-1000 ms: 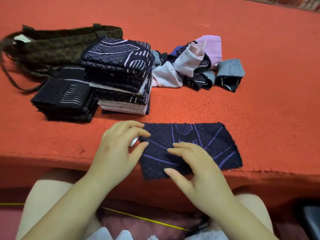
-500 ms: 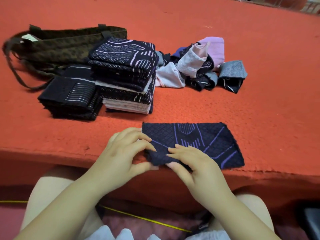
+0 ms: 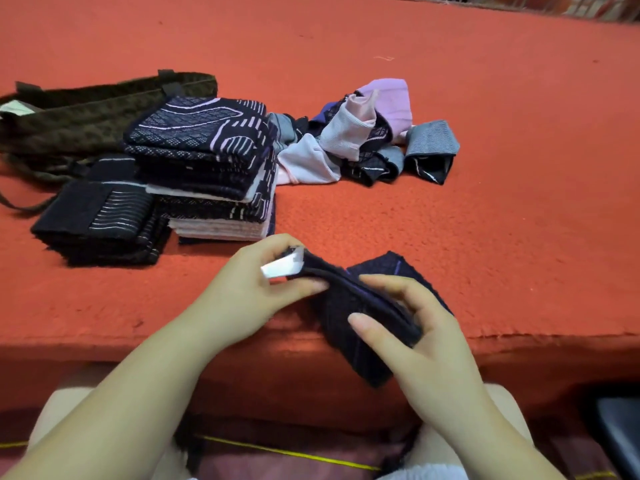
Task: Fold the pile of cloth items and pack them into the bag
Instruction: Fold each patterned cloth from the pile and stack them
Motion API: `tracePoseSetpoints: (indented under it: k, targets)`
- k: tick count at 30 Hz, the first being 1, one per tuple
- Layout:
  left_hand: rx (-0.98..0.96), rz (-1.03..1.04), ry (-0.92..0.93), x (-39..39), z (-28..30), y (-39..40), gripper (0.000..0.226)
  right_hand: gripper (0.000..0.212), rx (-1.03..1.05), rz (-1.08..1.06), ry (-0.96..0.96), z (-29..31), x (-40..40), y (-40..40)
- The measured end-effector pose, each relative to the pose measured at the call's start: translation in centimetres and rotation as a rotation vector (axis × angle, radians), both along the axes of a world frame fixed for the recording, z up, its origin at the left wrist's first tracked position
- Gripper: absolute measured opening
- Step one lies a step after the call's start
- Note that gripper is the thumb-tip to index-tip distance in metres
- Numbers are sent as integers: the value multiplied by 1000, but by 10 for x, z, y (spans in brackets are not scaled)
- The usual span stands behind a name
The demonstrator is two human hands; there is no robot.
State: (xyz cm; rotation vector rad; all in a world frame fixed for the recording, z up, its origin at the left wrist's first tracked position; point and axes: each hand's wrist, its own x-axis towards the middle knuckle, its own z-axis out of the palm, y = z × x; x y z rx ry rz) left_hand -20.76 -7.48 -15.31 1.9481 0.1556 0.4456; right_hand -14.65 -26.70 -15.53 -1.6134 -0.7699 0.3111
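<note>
Hands are holding one dark cloth over the near table edge — left hand pinching its tagged end, right hand gripping the fold, stacks lying far left.

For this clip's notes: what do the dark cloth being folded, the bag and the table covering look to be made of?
Dark cloth: thick knitted or woven textile, matte, with purple lines; it bends softly between the hands.
Bag: olive-brown patterned fabric, probably canvas-like, with limp webbing straps.
Table covering: orange-red felt or low-pile carpet, judging by its fuzzy, grainy surface and frayed front edge.
</note>
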Motion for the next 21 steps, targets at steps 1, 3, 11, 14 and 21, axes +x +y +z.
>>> tracePoseSetpoints:
  k: [1,3,11,14,21]
  targets:
    - [-37,-17,-7,6,0,-3,29,29,-5,-59,-51,-3,4,-2]
    - [-61,-23,2,15,-2,-8,31,31,-48,-166,-134,-8,12,-9]
    - [99,106,196,48,-26,-23,32,44,-270,-404,-273,-22,43,-30]
    - [356,200,225,59,-25,-29,27,45,-372,-482,-358,-25,52,-32]
    - [275,131,467,73,-15,-29,33,39,-565,-494,-331,-27,57,-36]
